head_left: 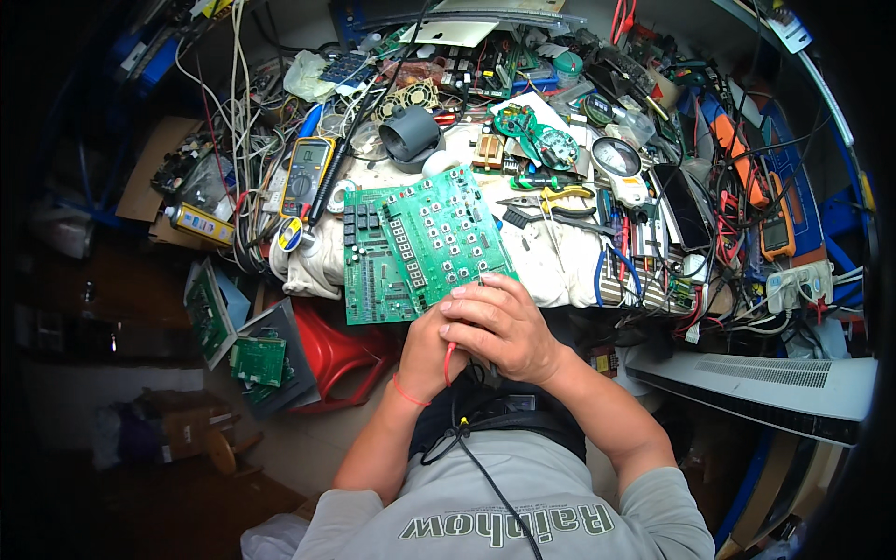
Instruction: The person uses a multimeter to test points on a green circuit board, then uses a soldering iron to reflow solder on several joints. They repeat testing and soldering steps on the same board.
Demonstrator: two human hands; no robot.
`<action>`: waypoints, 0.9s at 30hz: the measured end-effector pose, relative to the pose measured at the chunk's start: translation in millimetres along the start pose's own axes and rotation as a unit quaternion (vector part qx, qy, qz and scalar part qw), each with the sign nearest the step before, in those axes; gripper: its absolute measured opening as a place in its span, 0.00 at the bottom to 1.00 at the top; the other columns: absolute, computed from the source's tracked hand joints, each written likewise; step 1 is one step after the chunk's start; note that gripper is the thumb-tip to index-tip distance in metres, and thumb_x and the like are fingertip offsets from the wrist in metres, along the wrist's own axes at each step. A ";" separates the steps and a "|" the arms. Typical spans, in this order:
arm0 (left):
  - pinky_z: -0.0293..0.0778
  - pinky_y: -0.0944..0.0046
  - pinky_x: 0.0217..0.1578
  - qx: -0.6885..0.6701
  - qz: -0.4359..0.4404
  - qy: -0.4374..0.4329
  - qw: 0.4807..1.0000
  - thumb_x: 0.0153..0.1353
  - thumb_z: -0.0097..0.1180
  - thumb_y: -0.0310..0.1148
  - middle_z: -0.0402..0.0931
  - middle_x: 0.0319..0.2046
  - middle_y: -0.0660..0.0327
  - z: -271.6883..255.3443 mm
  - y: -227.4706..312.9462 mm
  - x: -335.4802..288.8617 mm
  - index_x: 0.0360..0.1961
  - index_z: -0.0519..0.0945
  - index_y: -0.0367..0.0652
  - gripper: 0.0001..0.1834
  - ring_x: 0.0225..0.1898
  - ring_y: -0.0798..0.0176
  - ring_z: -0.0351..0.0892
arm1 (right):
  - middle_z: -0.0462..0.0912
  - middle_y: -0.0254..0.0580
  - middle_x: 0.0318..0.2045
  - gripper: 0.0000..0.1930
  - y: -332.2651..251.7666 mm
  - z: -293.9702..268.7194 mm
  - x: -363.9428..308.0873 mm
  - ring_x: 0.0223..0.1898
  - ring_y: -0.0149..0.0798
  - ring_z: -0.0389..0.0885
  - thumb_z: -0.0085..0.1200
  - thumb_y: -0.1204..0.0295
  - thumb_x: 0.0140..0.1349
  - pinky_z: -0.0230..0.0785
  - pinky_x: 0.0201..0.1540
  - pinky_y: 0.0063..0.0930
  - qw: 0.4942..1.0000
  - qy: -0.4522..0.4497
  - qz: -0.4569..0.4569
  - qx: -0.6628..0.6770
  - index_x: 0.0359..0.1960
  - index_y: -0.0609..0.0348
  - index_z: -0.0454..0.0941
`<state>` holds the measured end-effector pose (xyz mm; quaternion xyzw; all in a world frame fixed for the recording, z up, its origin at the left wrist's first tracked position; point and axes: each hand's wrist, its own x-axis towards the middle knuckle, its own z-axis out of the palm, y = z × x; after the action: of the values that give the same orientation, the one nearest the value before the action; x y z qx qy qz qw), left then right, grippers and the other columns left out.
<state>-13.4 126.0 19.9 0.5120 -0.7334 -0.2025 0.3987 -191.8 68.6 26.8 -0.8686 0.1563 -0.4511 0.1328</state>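
In front of me a green circuit board (pixel 467 219) with a row of seven-segment displays and several push buttons lies over a second green board (pixel 359 271) carrying black relays. Both rest at the bench's front edge. My left hand (pixel 427 350) is closed at their near edge, with a red test lead (pixel 450 362) coming out beneath its fingers. My right hand (pixel 509 327) laps over the left, fingers curled together; what it grips is hidden. Below the hands hangs a black cable (pixel 455 403).
A yellow multimeter (pixel 306 177) stands back left, beside a grey cylinder (pixel 411 135). Yellow-handled pliers (pixel 565 194) and a green screwdriver (pixel 534 183) lie right of the boards. Electronic parts crowd the back. A red stool (pixel 341 350) and a white slotted panel (pixel 756 383) flank me.
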 end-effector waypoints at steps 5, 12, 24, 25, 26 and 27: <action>0.78 0.64 0.58 -0.730 -0.226 -0.038 0.644 0.86 0.36 0.43 0.84 0.55 0.58 -13.0 -3.3 -31.7 0.68 0.75 0.38 0.24 0.56 0.65 0.83 | 0.81 0.40 0.66 0.16 -11.7 -1.3 -1.8 0.69 0.43 0.78 0.58 0.68 0.67 0.66 0.75 0.46 0.999 -0.016 -0.047 0.009 0.56 0.43 0.85; 0.82 0.56 0.59 -0.743 -0.338 0.008 0.578 0.87 0.34 0.42 0.70 0.72 0.53 -33.9 24.2 -51.2 0.80 0.59 0.43 0.27 0.65 0.58 0.80 | 0.74 0.39 0.74 0.25 -32.5 11.6 2.8 0.76 0.46 0.70 0.60 0.60 0.69 0.57 0.79 0.53 0.996 -0.090 -0.013 -0.005 0.68 0.40 0.80; 0.58 0.76 0.23 -0.281 -0.241 0.368 0.853 0.86 0.46 0.44 0.69 0.26 0.68 -173.9 16.5 -54.5 0.52 0.75 0.44 0.14 0.22 0.78 0.60 | 0.77 0.50 0.67 0.34 -14.7 -4.7 -26.0 0.66 0.55 0.79 0.71 0.73 0.60 0.73 0.68 0.53 0.995 -0.073 0.072 0.017 0.70 0.44 0.77; 0.55 0.78 0.23 -0.187 -0.233 0.381 0.875 0.86 0.47 0.44 0.68 0.26 0.69 -189.5 12.3 -56.1 0.52 0.76 0.44 0.15 0.22 0.80 0.58 | 0.78 0.51 0.66 0.34 -10.5 -11.2 -33.8 0.66 0.55 0.79 0.71 0.74 0.59 0.73 0.68 0.52 0.994 -0.064 0.090 0.011 0.69 0.47 0.77; 0.53 0.77 0.24 -0.104 -0.253 0.396 0.877 0.85 0.47 0.43 0.68 0.26 0.70 -203.0 7.6 -57.0 0.53 0.77 0.43 0.15 0.23 0.80 0.57 | 0.78 0.51 0.65 0.34 -6.8 -17.0 -42.2 0.65 0.56 0.80 0.72 0.75 0.59 0.73 0.66 0.51 0.992 -0.057 0.113 -0.002 0.69 0.49 0.77; 0.51 0.77 0.24 -0.021 -0.268 0.406 0.873 0.85 0.48 0.42 0.67 0.26 0.71 -217.5 3.7 -57.6 0.54 0.78 0.42 0.15 0.24 0.81 0.56 | 0.79 0.51 0.65 0.34 -4.1 -22.9 -51.4 0.64 0.56 0.80 0.72 0.75 0.58 0.74 0.65 0.51 0.988 -0.056 0.141 -0.019 0.68 0.51 0.77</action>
<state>165.8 204.3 131.3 0.7176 -0.3371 -0.0918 0.6025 -238.1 90.5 3.0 -0.8640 0.2777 -0.3758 0.1874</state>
